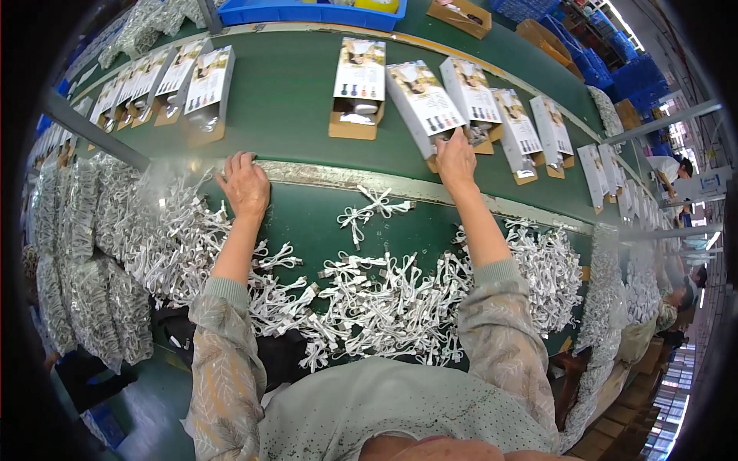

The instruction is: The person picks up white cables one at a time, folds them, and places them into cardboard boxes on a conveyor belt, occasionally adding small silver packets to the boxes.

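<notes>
My right hand [457, 161] grips the near, open end of a white printed box [424, 96], which lies tilted on the green conveyor belt [288, 92]. Another white box [470, 88] lies close on its right, and a third white box [359, 73] lies to its left with its brown flap open toward me. My left hand [247, 186] rests on the worn metal rail [323, 175] along the belt's near edge, fingers apart and holding nothing. Between my forearms, several tied white cables [370, 211] lie apart from the large pile of white cables [392, 300].
More open boxes [207, 81] line the belt at left, and others [552, 127] at right. Bagged cables [92, 307] are stacked at left. A grey metal post [96, 129] crosses the left side. A blue tray [307, 11] stands beyond the belt.
</notes>
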The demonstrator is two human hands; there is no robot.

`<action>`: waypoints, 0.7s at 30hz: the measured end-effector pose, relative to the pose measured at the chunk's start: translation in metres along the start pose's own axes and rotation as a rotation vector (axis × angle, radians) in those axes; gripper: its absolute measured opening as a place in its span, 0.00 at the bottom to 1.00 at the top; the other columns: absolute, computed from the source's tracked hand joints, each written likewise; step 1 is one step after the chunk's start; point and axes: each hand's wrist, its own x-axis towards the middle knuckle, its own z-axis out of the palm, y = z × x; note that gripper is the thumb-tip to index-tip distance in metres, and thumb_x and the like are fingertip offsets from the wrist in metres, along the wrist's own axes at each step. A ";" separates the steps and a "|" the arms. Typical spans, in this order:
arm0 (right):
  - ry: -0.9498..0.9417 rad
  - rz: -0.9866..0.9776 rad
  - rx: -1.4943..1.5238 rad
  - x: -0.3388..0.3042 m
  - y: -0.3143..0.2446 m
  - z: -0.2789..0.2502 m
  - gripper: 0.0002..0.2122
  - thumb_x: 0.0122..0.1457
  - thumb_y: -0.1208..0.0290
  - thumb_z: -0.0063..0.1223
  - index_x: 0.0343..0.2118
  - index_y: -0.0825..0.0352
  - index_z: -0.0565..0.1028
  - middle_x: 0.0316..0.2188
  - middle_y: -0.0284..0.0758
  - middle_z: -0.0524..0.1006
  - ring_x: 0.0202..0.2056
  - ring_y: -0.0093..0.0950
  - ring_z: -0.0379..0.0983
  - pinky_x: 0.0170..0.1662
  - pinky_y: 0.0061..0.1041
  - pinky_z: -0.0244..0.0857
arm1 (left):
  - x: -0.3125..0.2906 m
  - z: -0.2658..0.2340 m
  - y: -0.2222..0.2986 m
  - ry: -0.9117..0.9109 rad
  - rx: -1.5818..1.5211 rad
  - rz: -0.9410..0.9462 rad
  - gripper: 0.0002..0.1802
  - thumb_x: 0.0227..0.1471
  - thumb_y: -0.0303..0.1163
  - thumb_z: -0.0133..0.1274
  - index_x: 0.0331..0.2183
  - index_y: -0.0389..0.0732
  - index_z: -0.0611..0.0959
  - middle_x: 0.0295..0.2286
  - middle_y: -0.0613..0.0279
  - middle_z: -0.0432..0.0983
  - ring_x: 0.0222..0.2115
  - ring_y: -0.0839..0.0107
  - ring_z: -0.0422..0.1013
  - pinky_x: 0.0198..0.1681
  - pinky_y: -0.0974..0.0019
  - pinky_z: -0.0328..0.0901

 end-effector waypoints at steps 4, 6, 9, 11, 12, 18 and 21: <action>-0.203 -0.320 0.156 -0.058 -0.032 -0.040 0.12 0.51 0.69 0.55 0.37 0.67 0.71 0.34 0.43 0.71 0.38 0.42 0.69 0.41 0.37 0.64 | 0.000 -0.008 -0.006 -0.006 0.018 -0.003 0.13 0.49 0.31 0.45 0.39 0.46 0.76 0.45 0.65 0.69 0.52 0.64 0.59 0.56 0.41 0.46; -0.353 -0.404 0.209 -0.085 -0.035 -0.052 0.11 0.50 0.68 0.56 0.34 0.67 0.73 0.33 0.42 0.72 0.35 0.40 0.71 0.40 0.35 0.64 | -0.001 -0.006 -0.006 -0.007 0.015 0.002 0.13 0.49 0.31 0.45 0.39 0.46 0.75 0.45 0.65 0.69 0.52 0.63 0.60 0.56 0.41 0.47; -0.584 -0.309 0.259 -0.103 -0.036 -0.058 0.09 0.49 0.67 0.57 0.28 0.68 0.74 0.29 0.42 0.74 0.34 0.40 0.71 0.38 0.33 0.63 | 0.000 0.000 -0.003 -0.005 -0.004 0.021 0.13 0.49 0.31 0.45 0.39 0.46 0.75 0.45 0.64 0.69 0.52 0.63 0.59 0.56 0.41 0.47; -0.835 -0.195 0.387 -0.096 -0.049 -0.083 0.09 0.52 0.67 0.56 0.28 0.70 0.76 0.21 0.35 0.75 0.25 0.27 0.72 0.31 0.26 0.65 | -0.003 0.000 -0.007 -0.001 0.000 0.001 0.13 0.49 0.31 0.45 0.39 0.45 0.75 0.45 0.64 0.69 0.53 0.63 0.59 0.56 0.41 0.47; -0.955 -0.060 0.512 -0.093 -0.054 -0.090 0.10 0.53 0.67 0.55 0.28 0.71 0.76 0.19 0.32 0.74 0.22 0.21 0.71 0.28 0.23 0.65 | -0.002 0.000 -0.009 0.004 0.001 -0.001 0.13 0.49 0.31 0.45 0.39 0.45 0.75 0.44 0.64 0.69 0.53 0.62 0.59 0.56 0.41 0.47; -0.390 0.145 0.522 -0.041 -0.033 -0.053 0.13 0.53 0.64 0.53 0.25 0.72 0.77 0.15 0.31 0.74 0.19 0.16 0.69 0.24 0.19 0.64 | -0.003 -0.004 -0.007 0.012 0.008 0.016 0.12 0.49 0.31 0.46 0.39 0.44 0.75 0.44 0.63 0.69 0.52 0.62 0.60 0.55 0.41 0.49; -0.162 0.024 0.303 -0.004 -0.021 -0.006 0.13 0.51 0.65 0.50 0.22 0.71 0.77 0.13 0.39 0.74 0.19 0.30 0.73 0.27 0.29 0.65 | -0.002 -0.004 -0.001 0.007 0.012 0.026 0.12 0.49 0.31 0.44 0.39 0.45 0.75 0.43 0.64 0.70 0.51 0.64 0.61 0.55 0.43 0.49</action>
